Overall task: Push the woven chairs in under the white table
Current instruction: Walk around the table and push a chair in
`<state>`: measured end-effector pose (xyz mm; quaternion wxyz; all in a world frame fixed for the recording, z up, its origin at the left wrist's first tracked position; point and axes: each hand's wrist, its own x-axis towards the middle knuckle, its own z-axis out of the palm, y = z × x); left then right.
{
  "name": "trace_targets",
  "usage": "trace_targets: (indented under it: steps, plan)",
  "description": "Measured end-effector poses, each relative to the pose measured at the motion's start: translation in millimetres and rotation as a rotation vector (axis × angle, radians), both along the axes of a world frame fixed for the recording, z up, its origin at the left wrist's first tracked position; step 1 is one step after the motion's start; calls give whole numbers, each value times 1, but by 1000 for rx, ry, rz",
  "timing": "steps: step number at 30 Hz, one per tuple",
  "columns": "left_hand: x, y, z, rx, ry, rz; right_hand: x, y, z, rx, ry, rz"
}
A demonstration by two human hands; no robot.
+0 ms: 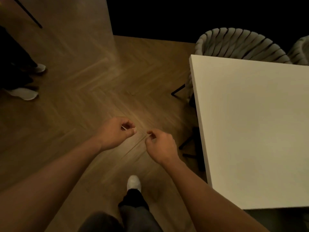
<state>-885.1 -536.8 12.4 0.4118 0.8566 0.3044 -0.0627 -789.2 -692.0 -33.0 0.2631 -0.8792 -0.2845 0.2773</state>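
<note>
By table (250,131), L hand (117,131), R hand (161,146) curled

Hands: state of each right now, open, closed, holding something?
Left hand: fingers curled, clear of the chairs; whether they pinch anything cannot be told.
Right hand: fingers curled, tips together; whether they hold anything cannot be told.

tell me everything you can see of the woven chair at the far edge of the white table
The woven chair shows only its curved backrest: thick pale grey padded straps with dark gaps between. It stands upright at the far edge of the white table, whose top hides its seat and legs. A second chair stands just right of it. Nothing is seen touching it.
</note>
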Motion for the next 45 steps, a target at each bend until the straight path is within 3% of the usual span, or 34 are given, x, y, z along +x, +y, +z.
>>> trace_targets:
  steps: [14, 25, 39, 45]
  plan:
    - [210, 211, 10, 90, -26, -237, 188, 173, 7, 22, -66, -256]
    - [413, 354, 25, 197, -16, -595, 357, 297, 22, -40, -78, -484]
    - [690, 365, 19, 222, -94, -905, 561, 296, 8, -109, -291, -998]
    - [839, 321, 16, 216, -86, -1070, 672, 265, -3, -155, -83, -1120]
